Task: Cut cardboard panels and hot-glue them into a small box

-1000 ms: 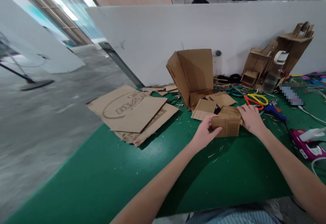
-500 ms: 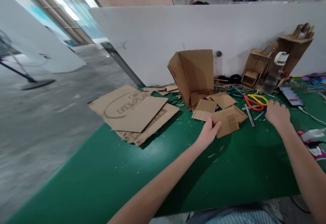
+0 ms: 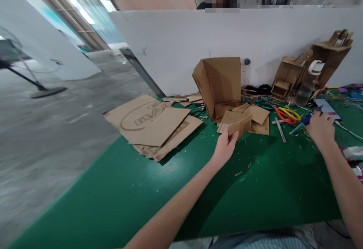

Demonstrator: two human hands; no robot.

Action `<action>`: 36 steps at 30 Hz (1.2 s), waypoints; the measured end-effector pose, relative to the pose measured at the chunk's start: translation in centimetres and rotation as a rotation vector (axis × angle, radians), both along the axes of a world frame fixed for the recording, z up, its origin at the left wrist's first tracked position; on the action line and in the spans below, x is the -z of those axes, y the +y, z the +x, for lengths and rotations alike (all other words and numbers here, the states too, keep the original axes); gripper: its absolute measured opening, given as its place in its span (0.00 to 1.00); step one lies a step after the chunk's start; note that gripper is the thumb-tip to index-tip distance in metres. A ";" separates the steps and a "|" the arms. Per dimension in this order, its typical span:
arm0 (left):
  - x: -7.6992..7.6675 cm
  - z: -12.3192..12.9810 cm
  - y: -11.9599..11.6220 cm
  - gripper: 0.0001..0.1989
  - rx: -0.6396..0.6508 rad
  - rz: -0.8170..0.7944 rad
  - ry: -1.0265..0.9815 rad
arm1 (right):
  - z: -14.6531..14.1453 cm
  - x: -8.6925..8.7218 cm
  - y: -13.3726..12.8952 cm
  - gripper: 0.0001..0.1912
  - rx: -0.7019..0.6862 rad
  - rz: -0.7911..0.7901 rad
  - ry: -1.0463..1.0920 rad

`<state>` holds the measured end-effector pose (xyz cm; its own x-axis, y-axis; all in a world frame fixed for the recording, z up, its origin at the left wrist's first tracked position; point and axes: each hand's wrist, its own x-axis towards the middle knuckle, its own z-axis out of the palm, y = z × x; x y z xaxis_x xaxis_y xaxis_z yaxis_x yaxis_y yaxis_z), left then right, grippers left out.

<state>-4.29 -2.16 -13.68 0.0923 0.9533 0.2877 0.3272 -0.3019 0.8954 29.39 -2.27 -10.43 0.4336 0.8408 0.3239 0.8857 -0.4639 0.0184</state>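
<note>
My left hand (image 3: 226, 146) pinches a small cardboard piece (image 3: 241, 125) by its near left edge. That piece is tilted up above other small cardboard cutouts (image 3: 257, 113) on the green table. My right hand (image 3: 321, 128) is closed around a blue tool (image 3: 307, 119) that looks like a glue gun, mostly covered by the fingers. Left of it lie a pale blue stick (image 3: 296, 128), a metal ruler (image 3: 280, 130) and scissors with red and yellow handles (image 3: 286, 115). Behind the cutouts stands an open cardboard box form (image 3: 225, 81).
Flat cardboard sheets (image 3: 153, 122) are stacked on the left. A water bottle (image 3: 309, 84), a phone (image 3: 329, 109) and cardboard models (image 3: 289, 75) stand or lie at the back right. A white partition (image 3: 170, 45) borders the table's far side; a person's head shows above it.
My left hand has tipped the cardboard piece up from nearly flat and drawn it slightly left. My right hand has shifted right and a little away, with the blue tool.
</note>
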 end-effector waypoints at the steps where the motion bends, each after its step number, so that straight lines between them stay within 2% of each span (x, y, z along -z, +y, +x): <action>1: 0.0 -0.1 0.0 0.17 -0.007 0.018 -0.004 | 0.2 -0.6 -0.3 0.22 -0.012 0.038 -0.025; 3: 0.0 -0.3 0.0 0.17 -0.006 0.042 -0.007 | 0.2 -1.9 -0.9 0.25 -0.082 0.130 -0.061; 5: 0.0 -0.4 0.0 0.16 -0.001 0.074 0.016 | -0.4 -2.7 -1.4 0.33 -0.197 0.252 -0.042; 8: 0.1 -0.6 -0.1 0.18 -0.024 0.160 0.086 | -2.4 -2.5 -1.7 0.38 -0.430 0.391 0.093; 11: 0.2 -0.8 -0.2 0.18 -0.071 0.248 0.176 | -5.2 -0.7 -1.8 0.28 -0.669 0.475 0.254; 14: 0.4 -1.1 0.0 0.17 -0.088 0.306 0.258 | -7.8 1.2 -2.0 0.14 -0.744 0.619 0.553; 16: 0.6 -1.4 0.2 0.18 -0.085 0.329 0.290 | -9.3 2.0 -2.5 0.13 -0.739 0.568 0.836; 18: 0.9 -1.7 0.5 0.19 -0.074 0.347 0.307 | -10.6 2.4 -3.2 0.13 -0.694 0.421 1.090; 20: 1.0 -1.9 0.7 0.20 -0.047 0.361 0.328 | -11.6 2.7 -3.9 0.13 -0.703 0.316 1.198; 27: 1.4 -2.1 1.1 0.23 0.019 0.384 0.407 | -13.3 2.8 -5.2 0.15 -0.920 0.164 1.118; 36: 1.2 -2.0 1.1 0.22 0.008 0.407 0.433 | -13.2 2.6 -5.4 0.16 -1.096 0.157 1.074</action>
<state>-6.33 -1.10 -14.92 0.2892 0.7731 0.5645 0.6330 -0.5968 0.4930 16.18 -7.72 -13.05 -0.2741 0.8806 0.3865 0.3456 0.4652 -0.8149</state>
